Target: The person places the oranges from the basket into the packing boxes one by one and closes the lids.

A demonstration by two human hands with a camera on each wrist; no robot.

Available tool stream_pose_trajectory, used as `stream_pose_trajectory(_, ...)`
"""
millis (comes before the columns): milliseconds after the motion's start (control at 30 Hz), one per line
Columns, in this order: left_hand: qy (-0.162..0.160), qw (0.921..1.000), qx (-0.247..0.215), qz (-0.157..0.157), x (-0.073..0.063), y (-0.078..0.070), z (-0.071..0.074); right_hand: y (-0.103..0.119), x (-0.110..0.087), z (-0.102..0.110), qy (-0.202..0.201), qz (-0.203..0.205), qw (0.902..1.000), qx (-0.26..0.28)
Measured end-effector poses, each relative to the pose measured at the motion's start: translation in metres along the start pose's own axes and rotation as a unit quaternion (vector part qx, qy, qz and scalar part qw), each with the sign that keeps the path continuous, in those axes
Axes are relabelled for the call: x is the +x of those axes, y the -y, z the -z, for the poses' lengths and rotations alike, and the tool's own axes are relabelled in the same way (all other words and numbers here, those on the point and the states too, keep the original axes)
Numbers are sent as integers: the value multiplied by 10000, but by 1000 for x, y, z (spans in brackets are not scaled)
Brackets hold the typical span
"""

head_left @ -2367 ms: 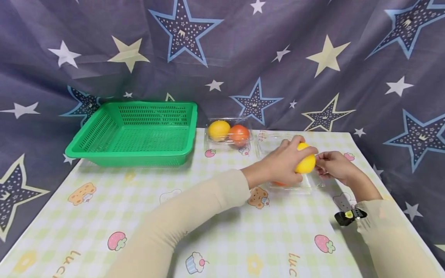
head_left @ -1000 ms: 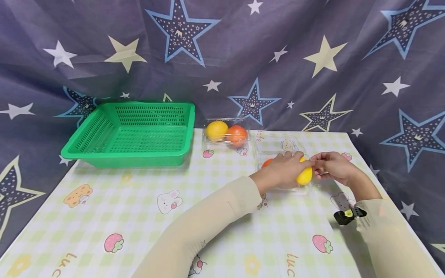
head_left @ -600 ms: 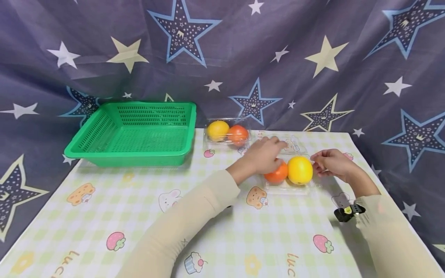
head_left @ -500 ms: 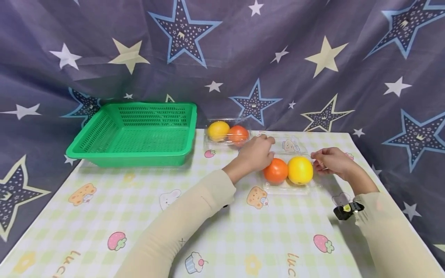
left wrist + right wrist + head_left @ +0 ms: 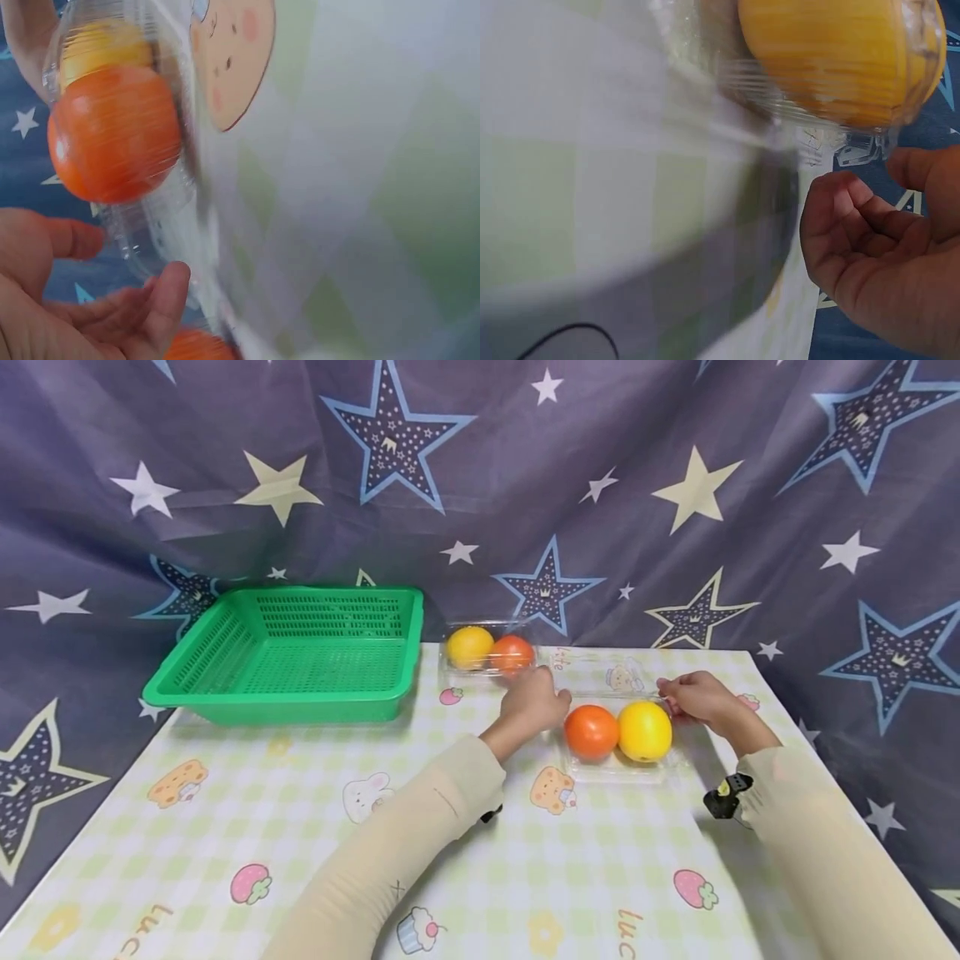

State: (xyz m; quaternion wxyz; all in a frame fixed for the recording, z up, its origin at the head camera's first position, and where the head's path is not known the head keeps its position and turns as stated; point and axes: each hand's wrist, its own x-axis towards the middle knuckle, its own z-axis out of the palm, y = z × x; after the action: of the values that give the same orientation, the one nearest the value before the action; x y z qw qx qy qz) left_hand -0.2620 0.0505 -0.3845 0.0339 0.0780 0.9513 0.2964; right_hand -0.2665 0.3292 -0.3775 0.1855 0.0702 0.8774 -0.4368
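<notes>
A clear plastic clamshell box (image 5: pixel 618 772) lies with its lid (image 5: pixel 592 672) folded back towards the curtain. In its base, side by side, are a red-orange round fruit (image 5: pixel 592 732) and a yellow round fruit (image 5: pixel 645 732). My left hand (image 5: pixel 534 702) is just left of the box, and the left wrist view shows thumb and fingers (image 5: pixel 169 300) apart with nothing between them. At the right rear corner of the box is my right hand (image 5: pixel 701 697). In the right wrist view its fingers are loosely bent and the thumb (image 5: pixel 915 166) is close to the rim; contact is unclear.
A second clear box (image 5: pixel 453 677) at the back holds a yellow fruit (image 5: pixel 470 647) and a red-orange fruit (image 5: pixel 513 653). A green plastic basket (image 5: pixel 281 706) stands at the back left. The patterned tablecloth (image 5: pixel 322 860) meets a starry curtain (image 5: pixel 487 460) behind.
My left hand set the yellow fruit down in the box beside the red-orange one, let go and drew back to the left. My right hand has shifted slightly left and back along the box's edge.
</notes>
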Motion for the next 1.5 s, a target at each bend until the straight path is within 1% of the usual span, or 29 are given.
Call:
stream_pose_trajectory(33,-28,9997,-207,154,0,1,-1,1,1,0,-27,6,10000,-44)
stream_pose_trajectory(100,-60,9976,-597,344,1,4,-2,2,4,-1,-109,32,9999,-101)
stream_pose_trajectory(200,34,9914,-1178,569,5,8,-6,2,8,-2,-255,141,9994,-175)
stream_pose_trajectory(267,124,9852,-1590,634,9,10,-9,2,10,-3,-317,213,9991,-159)
stream_pose_trajectory(333,202,9787,-1929,680,11,11,-11,1,12,-2,-297,248,9992,-44)
stream_pose_trajectory(433,197,9720,-2233,708,12,11,-12,1,15,-2,-225,180,9990,339)
stream_pose_trajectory(533,78,9702,-2329,666,12,9,-14,1,15,-3,-216,62,9970,743)
stream_pose_trajectory(633,-46,9687,-2396,649,12,8,-15,2,14,-4,-298,67,9945,1002)
stream_pose_trajectory(767,-255,9668,-2462,626,11,7,-14,2,12,-4,-416,301,9904,1282)
stream_pose_trajectory(833,-394,9660,-2498,545,12,6,-12,1,12,-4,-495,438,9892,1309)
stream_pose_trajectory(933,-635,9642,-2555,315,12,4,-8,0,9,-3,-697,664,9899,1040)
stream_pose_trajectory(1000,-849,9661,-2439,61,12,3,-5,0,6,-2,-860,862,9905,633)
stream_pose_trajectory(1067,-1022,9679,-2284,-224,12,3,-1,2,1,-2,-1077,1121,9876,196)
stream_pose_trajectory(1133,-1155,9697,-2088,-534,12,3,3,4,-5,-2,-1364,1443,9798,-232)
stream_pose_trajectory(1167,-1182,9697,-2029,-678,11,3,6,4,-9,-2,-1542,1643,9733,-442)
stream_pose_trajectory(1233,-1212,9688,-1926,-977,8,4,10,6,-17,-2,-1963,2067,9555,-763)
stream_pose_trajectory(1300,-1206,9684,-1784,-1261,4,3,14,6,-25,-2,-2411,2501,9321,-1025)
stream_pose_trajectory(1400,-1157,9666,-1510,-1718,-4,2,16,5,-38,-1,-2990,3131,8921,-1295)
stream_pose_trajectory(1500,-1113,9636,-1233,-2095,-16,6,21,7,-49,-5,-3336,3736,8515,-1550)
